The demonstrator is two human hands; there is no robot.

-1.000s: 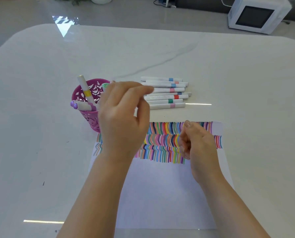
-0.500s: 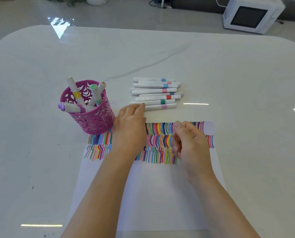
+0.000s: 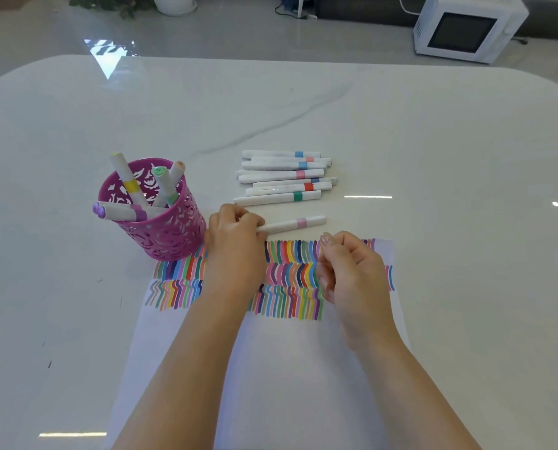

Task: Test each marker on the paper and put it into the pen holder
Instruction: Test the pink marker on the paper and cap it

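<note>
A: Hands, what are they doing?
B: The left hand [image 3: 235, 235] grips one end of the pink-banded marker [image 3: 292, 223], right of the pen holder [image 3: 170, 232]. The right hand [image 3: 352, 271] is clenched over the paper [image 3: 287, 368], farther right.
A: Inside the holder?
B: Several markers [image 3: 131, 186], leaning.
A: Any change?
B: That marker has left the pile [image 3: 280, 175].

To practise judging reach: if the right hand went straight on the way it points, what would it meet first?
Probably the pink-banded marker that the left hand grips. It lies just beyond the curled fingers of the right hand, though their relative heights are unclear.
</note>
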